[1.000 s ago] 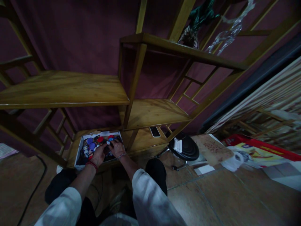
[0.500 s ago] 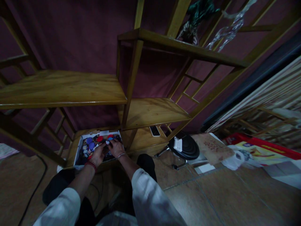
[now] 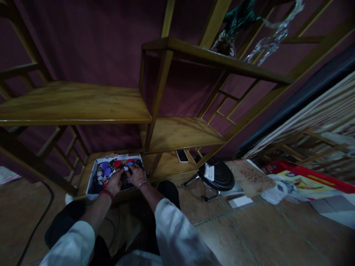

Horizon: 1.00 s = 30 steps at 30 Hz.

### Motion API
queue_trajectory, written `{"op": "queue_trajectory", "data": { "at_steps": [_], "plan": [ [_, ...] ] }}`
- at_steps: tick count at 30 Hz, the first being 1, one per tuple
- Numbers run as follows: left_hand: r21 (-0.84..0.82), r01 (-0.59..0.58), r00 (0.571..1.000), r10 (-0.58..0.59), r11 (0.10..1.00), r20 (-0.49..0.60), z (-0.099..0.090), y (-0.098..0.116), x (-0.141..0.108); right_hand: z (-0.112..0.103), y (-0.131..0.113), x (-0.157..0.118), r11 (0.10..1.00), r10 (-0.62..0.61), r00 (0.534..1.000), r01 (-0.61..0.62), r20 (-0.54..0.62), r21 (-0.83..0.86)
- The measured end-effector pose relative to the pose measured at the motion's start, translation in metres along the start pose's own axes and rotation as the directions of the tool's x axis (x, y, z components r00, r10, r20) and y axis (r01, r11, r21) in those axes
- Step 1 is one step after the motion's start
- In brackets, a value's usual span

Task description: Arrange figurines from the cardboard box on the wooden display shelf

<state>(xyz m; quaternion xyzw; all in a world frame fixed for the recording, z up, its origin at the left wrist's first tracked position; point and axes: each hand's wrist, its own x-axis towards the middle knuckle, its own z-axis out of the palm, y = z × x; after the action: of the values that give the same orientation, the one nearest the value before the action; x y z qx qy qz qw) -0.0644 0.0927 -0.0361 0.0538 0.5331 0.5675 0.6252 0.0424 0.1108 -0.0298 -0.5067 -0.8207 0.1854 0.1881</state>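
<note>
At two o'clock in the box (image 3: 127, 156), our right hand (image 3: 136, 176) seems to pinch a small pale piece (image 3: 126, 168), likely light, stiff and best gripped edgewise; our left hand's (image 3: 114, 182) grip we can't tell.

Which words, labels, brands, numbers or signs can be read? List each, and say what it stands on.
None can be read.
Red and yellow package: yellow lettering on its red edge, too blurred to read.
Brown sheet: reddish marks, writing or pattern, I cannot tell.
Small items in the white box: too small to make out any text.
Phone: no readable text.
</note>
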Motion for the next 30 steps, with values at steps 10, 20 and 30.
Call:
{"op": "queue_trajectory", "data": {
  "at_steps": [10, 20, 30],
  "plan": [
    [-0.037, 0.009, 0.999, -0.007, 0.999, 0.048, 0.0019, 0.0012, 0.0003, -0.0014, 0.0015, 0.0005, 1.000, 0.006, 1.000, -0.006, 0.011, -0.012],
    [-0.023, 0.029, 0.999, -0.028, 0.999, 0.027, 0.0033, 0.0031, -0.0030, -0.0004, 0.0042, 0.0011, 1.000, -0.019, 1.000, 0.019, 0.017, -0.003],
    [-0.030, 0.040, 0.999, -0.039, 0.999, 0.012, 0.0050, 0.0055, -0.0058, 0.0000, 0.0050, 0.0029, 0.999, -0.040, 0.999, 0.040, 0.034, -0.005]
  ]
}}
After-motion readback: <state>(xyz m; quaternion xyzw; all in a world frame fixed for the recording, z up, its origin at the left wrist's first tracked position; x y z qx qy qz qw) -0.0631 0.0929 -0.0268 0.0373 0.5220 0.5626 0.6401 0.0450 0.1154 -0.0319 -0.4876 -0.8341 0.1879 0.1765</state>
